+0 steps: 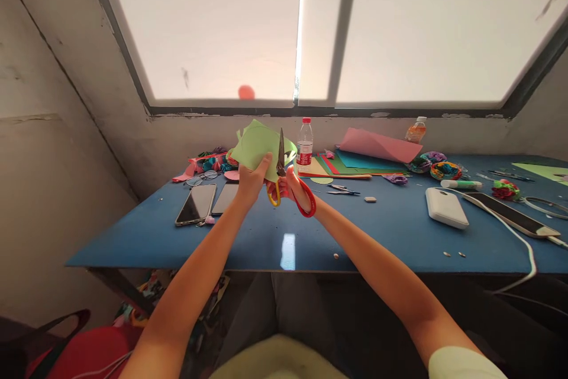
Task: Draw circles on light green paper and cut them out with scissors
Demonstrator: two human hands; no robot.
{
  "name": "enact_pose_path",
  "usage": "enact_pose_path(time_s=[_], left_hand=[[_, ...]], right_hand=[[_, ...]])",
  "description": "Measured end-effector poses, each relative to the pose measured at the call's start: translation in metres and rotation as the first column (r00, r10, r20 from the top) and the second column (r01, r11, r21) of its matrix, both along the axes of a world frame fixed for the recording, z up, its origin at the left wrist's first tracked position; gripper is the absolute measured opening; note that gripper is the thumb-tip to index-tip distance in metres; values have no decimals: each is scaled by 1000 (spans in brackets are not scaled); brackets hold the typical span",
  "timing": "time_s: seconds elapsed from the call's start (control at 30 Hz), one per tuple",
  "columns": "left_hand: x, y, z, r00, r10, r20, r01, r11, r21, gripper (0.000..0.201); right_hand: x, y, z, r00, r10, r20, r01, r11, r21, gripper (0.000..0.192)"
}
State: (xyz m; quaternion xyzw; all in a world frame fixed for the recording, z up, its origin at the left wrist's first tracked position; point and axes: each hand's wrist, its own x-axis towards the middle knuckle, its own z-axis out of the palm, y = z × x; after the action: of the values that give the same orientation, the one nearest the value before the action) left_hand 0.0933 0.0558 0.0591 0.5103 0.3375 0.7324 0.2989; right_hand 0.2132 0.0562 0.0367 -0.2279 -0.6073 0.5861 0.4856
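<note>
My left hand (252,178) holds a light green sheet of paper (257,145) up above the blue table (377,225). My right hand (295,187) grips scissors (281,157) with red and yellow handles, blades pointing up against the paper's right edge. A curled green strip hangs off the paper beside the blades.
Two phones (197,203) and glasses (202,178) lie at the left. A water bottle (305,142), stacked coloured paper (355,161) and a pink sheet (379,145) stand behind. At the right are a white power bank (446,207), a cabled phone (510,213), a glue stick (461,184) and paper flowers (445,170).
</note>
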Motion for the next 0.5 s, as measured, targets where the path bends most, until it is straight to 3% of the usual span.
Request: enact_pose_path(time_s=[0.07,0.13,0.37,0.5], left_hand=[[1,-2,1,1000,-5,-22,5,1000,2,26],[1,-4,1,1000,-3,-17,3,1000,19,26],[7,-9,-1,992,-110,-54,110,994,-8,29],[14,-10,-5,998,-42,44,45,997,-58,28]], right_hand=[[2,2,0,989,138,55,-141,988,58,75],[4,3,0,978,192,79,-199,976,91,76],[5,1,2,975,196,105,-208,970,126,77],[3,2,-2,978,183,100,-194,973,122,76]])
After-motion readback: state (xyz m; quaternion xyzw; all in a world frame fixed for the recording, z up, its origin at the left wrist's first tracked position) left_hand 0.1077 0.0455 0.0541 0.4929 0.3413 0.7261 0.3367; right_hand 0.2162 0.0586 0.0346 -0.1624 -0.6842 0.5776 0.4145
